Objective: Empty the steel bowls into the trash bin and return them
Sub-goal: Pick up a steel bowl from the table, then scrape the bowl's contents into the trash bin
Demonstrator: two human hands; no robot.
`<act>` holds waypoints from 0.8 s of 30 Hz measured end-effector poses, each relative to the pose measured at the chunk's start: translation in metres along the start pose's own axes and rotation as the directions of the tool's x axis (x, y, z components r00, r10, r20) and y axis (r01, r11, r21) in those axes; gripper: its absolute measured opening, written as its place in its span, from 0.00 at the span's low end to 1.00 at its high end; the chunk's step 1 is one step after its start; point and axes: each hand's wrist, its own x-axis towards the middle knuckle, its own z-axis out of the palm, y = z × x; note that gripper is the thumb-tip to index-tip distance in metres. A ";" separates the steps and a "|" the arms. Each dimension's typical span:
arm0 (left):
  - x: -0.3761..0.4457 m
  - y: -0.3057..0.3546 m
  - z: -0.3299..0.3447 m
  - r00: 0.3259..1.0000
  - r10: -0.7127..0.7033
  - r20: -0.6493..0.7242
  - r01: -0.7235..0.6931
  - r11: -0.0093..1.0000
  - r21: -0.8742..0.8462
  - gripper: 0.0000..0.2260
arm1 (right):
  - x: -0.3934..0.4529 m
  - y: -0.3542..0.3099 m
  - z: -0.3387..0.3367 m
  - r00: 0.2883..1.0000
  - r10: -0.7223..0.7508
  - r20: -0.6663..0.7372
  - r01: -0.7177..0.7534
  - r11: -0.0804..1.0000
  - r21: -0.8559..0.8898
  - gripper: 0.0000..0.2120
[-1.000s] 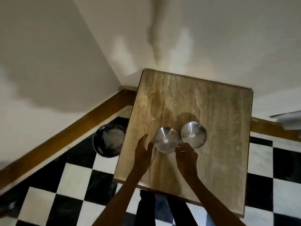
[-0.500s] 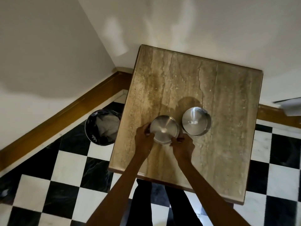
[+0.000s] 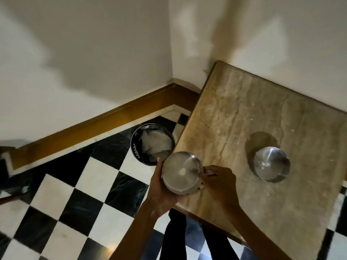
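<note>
I hold one steel bowl [image 3: 181, 172] between both hands at the table's left edge, lifted off the top, with a small pale scrap inside it. My left hand [image 3: 161, 192] cups its left side and underside; my right hand [image 3: 218, 182] grips its right rim. The second steel bowl [image 3: 271, 163] stands on the marble table [image 3: 234, 113] to the right, with small pale bits inside. The black round trash bin [image 3: 135, 145] sits on the floor just left of the table, lined and holding crumpled white paper, directly beyond the held bowl.
A black-and-white checkered floor [image 3: 78, 194] spreads to the left and below. A brown wooden skirting board [image 3: 93, 126] runs along the white walls that meet in a corner behind the bin. My dark trouser legs [image 3: 174, 239] stand at the table's near edge.
Both hands closed on the left bowl and lifted it off the table, carrying it left to the table's edge near the bin. The view swung left.
</note>
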 end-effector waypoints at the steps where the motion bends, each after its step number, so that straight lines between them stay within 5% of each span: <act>1: -0.002 0.007 -0.008 0.999 -0.003 0.052 0.005 0.999 -0.037 0.38 | 0.003 -0.009 0.010 0.999 -0.037 0.016 0.037 0.999 -0.013 0.13; 6: -0.002 0.051 -0.039 0.978 0.032 0.206 -0.001 0.989 -0.148 0.41 | 0.028 -0.048 0.060 0.983 -0.179 0.038 0.182 0.979 -0.097 0.02; 10: 0.018 0.089 -0.058 0.984 0.103 0.142 -0.070 0.974 -0.217 0.39 | 0.056 -0.066 0.100 0.951 -0.298 0.088 0.306 0.947 -0.099 0.11; 13: 0.037 0.120 -0.072 0.981 0.143 0.133 -0.111 0.968 -0.224 0.38 | 0.090 -0.065 0.126 0.896 -0.369 0.247 0.406 0.907 -0.116 0.02; 18: 0.081 0.154 -0.101 0.984 0.166 -0.064 -0.174 0.973 -0.152 0.31 | 0.137 -0.048 0.161 0.844 -0.357 0.401 0.441 0.887 -0.138 0.15; 20: 0.098 0.156 -0.111 0.956 0.234 -0.179 -0.230 0.972 0.043 0.26 | 0.142 -0.040 0.170 0.861 -0.350 0.369 0.415 0.903 -0.113 0.16; 22: 0.116 0.153 -0.114 0.896 0.348 -0.275 -0.217 0.884 0.414 0.24 | 0.142 -0.035 0.174 0.860 -0.367 0.355 0.421 0.903 -0.085 0.17; 24: 0.129 0.147 -0.119 0.788 0.565 -0.244 -0.164 0.575 0.801 0.31 | 0.137 -0.035 0.175 0.828 -0.418 0.373 0.475 0.877 -0.073 0.18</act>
